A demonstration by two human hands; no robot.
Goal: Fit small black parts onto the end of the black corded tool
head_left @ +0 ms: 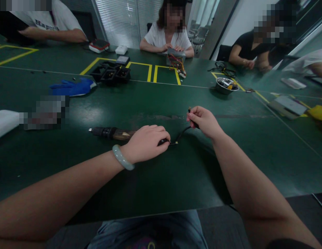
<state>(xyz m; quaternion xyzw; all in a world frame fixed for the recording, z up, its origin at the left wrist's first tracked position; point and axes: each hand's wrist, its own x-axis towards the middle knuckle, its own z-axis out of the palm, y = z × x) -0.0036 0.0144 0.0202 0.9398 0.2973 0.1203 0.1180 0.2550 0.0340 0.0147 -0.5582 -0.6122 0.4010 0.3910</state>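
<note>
Jeans (pixel 148 231), cut off by the lower edge, lie nearest the viewer. The left hand (pixel 148 143), palm down, curls over and hides the rear of the tool (pixel 106 133); whether it grips cannot be told. Leftward from this hand, the tool's ribbed black front and shiny metal tip lie along the green table (pixel 150 186). The right hand (pixel 202 121) pinches a thin black cable (pixel 181 132), partly hidden by its fingers. A smooth, pale bangle (pixel 123 158) rings the left wrist.
</note>
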